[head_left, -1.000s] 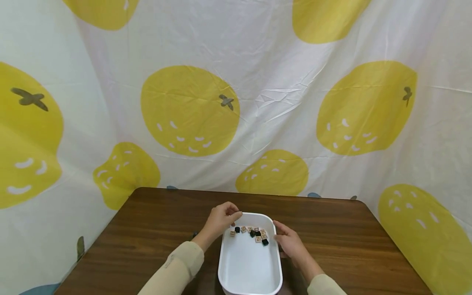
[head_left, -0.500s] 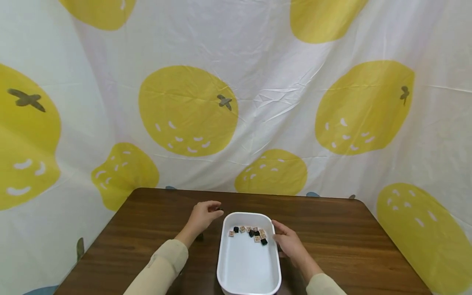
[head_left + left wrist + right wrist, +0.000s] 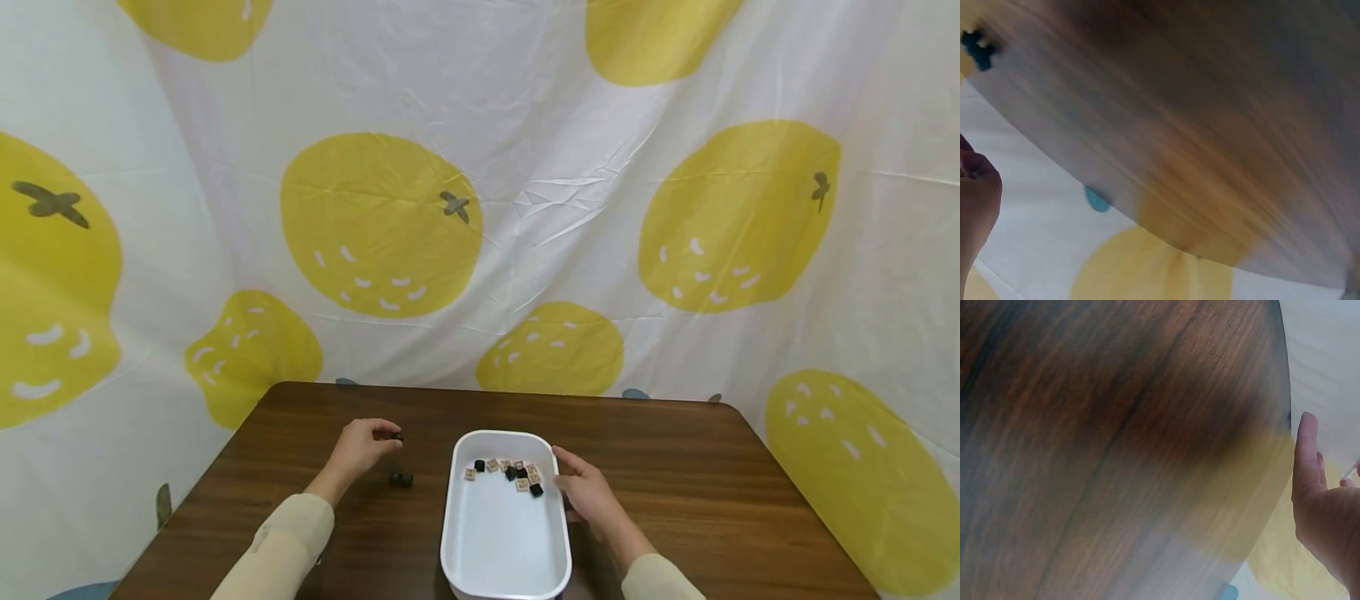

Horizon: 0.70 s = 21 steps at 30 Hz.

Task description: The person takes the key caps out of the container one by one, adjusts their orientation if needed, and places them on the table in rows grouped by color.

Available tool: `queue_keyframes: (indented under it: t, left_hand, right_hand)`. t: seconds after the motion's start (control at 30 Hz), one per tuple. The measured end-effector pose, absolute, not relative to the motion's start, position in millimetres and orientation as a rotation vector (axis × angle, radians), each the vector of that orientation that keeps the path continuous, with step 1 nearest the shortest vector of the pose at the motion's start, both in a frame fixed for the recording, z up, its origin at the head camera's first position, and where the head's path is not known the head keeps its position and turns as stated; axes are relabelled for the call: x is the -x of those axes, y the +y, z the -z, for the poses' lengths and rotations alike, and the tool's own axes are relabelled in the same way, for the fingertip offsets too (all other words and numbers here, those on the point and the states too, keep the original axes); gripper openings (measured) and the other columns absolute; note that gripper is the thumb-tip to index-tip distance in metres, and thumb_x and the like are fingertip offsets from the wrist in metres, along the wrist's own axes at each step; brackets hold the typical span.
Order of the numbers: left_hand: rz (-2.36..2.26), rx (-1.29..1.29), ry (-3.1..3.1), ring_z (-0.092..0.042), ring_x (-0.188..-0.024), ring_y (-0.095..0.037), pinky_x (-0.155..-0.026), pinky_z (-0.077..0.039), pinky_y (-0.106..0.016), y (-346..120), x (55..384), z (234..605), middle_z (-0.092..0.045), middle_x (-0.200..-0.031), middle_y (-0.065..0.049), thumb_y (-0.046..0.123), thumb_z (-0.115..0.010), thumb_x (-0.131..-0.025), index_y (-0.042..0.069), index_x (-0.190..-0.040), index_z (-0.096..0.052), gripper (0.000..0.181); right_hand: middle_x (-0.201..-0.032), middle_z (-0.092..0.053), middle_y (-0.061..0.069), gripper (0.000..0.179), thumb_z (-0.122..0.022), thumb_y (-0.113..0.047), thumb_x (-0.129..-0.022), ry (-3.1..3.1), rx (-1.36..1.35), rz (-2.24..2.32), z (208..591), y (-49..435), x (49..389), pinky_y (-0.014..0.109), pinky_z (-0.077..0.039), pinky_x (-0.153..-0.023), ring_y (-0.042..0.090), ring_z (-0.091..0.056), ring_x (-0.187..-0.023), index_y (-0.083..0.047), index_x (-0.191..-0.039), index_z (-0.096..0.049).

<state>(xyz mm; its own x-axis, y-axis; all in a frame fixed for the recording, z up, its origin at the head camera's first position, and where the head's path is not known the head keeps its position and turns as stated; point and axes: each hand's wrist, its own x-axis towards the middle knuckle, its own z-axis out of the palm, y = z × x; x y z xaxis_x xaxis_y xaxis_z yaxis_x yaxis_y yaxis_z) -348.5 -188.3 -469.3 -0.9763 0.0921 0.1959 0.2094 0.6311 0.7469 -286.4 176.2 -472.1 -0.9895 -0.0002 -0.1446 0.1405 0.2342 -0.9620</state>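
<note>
My left hand [image 3: 356,450] is over the table's left part, pinching a small black block [image 3: 398,436] between thumb and fingertips. In the left wrist view only part of that hand [image 3: 979,194] shows, and its fingertips are out of frame. A short dark piece [image 3: 402,479] lies on the table just right of the left forearm. In the middle stands a white rectangular tray [image 3: 504,533]. Several tan blocks [image 3: 522,484] and black blocks [image 3: 536,491] lie loose near its far end. My right hand [image 3: 592,492] holds the tray's right rim, thumb at the edge.
The brown wooden table [image 3: 697,492] has rounded far corners. Behind it hangs a white cloth [image 3: 555,108] printed with yellow lemons. Small dark pieces [image 3: 979,50] show at the top left of the left wrist view.
My left hand has moved left, from the tray's far left corner out over the table, carrying the small black block. The dark piece on the table has come into sight. The right hand stays put.
</note>
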Motion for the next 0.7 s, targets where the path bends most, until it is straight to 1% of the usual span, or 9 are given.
queue_keyframes:
  t: [0.23,0.5,0.7]
  left_hand:
    - [1.088,0.33,-2.837,-0.064,-0.09,-0.024,-0.081,-0.051,-0.045,-211.3,341.8,481.8,-0.07,-0.091,-0.003,0.003,-0.078,-0.081,0.004,-0.095,-0.074,0.015]
    - [0.991,0.365,-2.945,-0.063,-0.1,-0.029,-0.089,-0.048,-0.049,-214.6,336.6,491.6,-0.07,-0.094,-0.002,0.001,-0.08,-0.078,0.009,-0.091,-0.075,0.016]
    - [0.985,0.418,-2.923,-0.063,-0.094,-0.027,-0.085,-0.049,-0.048,-212.4,334.7,493.1,-0.07,-0.09,-0.002,0.001,-0.08,-0.077,0.008,-0.088,-0.074,0.015]
  right_hand:
    - [-0.13,-0.053,0.033,0.052,-0.048,-0.004,-0.097,2.369,-0.148,1.875,472.8,175.8,286.9,0.05,-0.057,-0.069,0.039,-0.064,-0.102,-0.003,-0.149,-0.042]
    - [-0.137,-0.049,0.033,0.052,-0.048,-0.005,-0.097,2.405,-0.157,1.824,472.4,176.2,287.0,0.048,-0.057,-0.069,0.038,-0.063,-0.104,-0.005,-0.149,-0.043]
    - [-0.139,-0.048,0.032,0.052,-0.049,-0.004,-0.097,2.41,-0.151,1.824,472.8,177.0,287.7,0.048,-0.057,-0.068,0.04,-0.062,-0.107,-0.005,-0.148,-0.044]
